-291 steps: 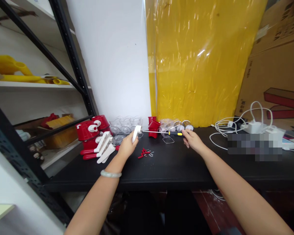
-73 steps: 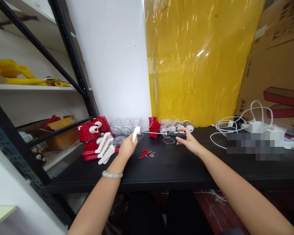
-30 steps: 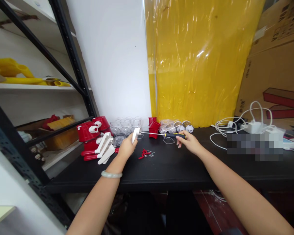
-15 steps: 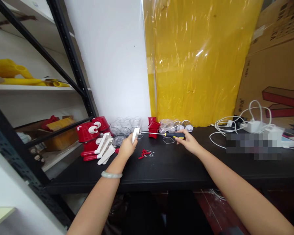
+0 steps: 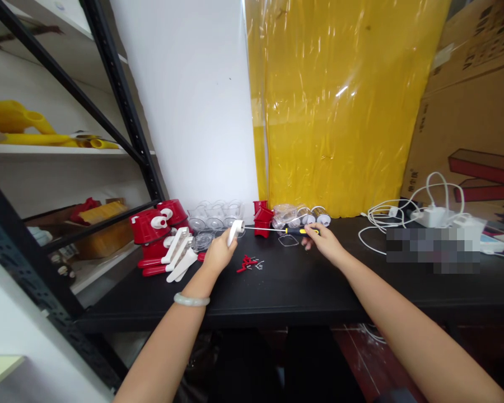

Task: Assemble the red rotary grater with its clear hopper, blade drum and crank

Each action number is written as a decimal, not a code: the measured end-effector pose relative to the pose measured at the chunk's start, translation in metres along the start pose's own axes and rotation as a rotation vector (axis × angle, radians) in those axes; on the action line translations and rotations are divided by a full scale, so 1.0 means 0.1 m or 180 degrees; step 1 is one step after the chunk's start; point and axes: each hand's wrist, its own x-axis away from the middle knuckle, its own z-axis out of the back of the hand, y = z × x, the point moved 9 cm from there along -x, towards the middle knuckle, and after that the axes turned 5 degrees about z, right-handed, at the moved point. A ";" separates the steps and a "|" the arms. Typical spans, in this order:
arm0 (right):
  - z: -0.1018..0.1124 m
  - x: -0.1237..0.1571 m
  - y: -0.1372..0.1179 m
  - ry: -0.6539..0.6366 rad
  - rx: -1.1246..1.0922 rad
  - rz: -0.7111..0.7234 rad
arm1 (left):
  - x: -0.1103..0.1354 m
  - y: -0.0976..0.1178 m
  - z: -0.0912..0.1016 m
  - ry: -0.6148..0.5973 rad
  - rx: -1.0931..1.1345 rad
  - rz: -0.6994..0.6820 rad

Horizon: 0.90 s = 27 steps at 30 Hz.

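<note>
My left hand (image 5: 220,250) is closed around a white plastic handle (image 5: 235,230), its round end facing right. In my right hand (image 5: 322,242) is a screwdriver (image 5: 298,230) with a black and yellow grip, held level. Its long shaft points left and its tip meets the round end of the handle; the tip itself is hidden. On the table below lie small red parts (image 5: 247,263) and several loose screws (image 5: 259,265). White handles with red grips (image 5: 179,254) are piled left of my left hand.
Red plastic housings (image 5: 150,226) stand at the left, beside clear plastic cups (image 5: 215,211). Red parts (image 5: 262,217) and white-capped cylinders (image 5: 320,216) stand at the back of the black table (image 5: 319,291). White cables (image 5: 382,215) and a cardboard box (image 5: 457,123) are at right; a metal shelf (image 5: 121,106) rises left.
The fingers of my right hand have shifted their hold on the screwdriver grip, which shows turned. The white handle and screwdriver have moved very slightly right.
</note>
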 end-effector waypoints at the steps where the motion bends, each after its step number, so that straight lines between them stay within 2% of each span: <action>1: -0.01 0.00 -0.02 0.0028 -0.0150 0.0079 | 0.00 -0.01 0.00 0.0009 0.0032 0.0019; 4: -0.01 0.00 -0.09 0.0046 -0.0237 0.0336 | 0.00 -0.02 0.01 0.0023 0.0038 0.0036; 7: -0.01 0.02 -0.13 -0.0076 0.0150 0.0475 | -0.01 -0.03 0.02 0.0030 -0.0043 0.0055; 12: 0.01 0.05 -0.14 -0.0173 0.0740 0.0433 | -0.02 -0.04 0.01 -0.0009 -0.0293 0.0034; 17: -0.01 0.04 -0.05 -0.0258 0.0476 0.0128 | -0.01 -0.01 0.03 0.0126 -0.0452 -0.0040; 27: -0.04 0.08 0.22 -0.0264 -0.0253 -0.0892 | 0.03 0.05 0.09 0.0209 -0.0652 -0.0072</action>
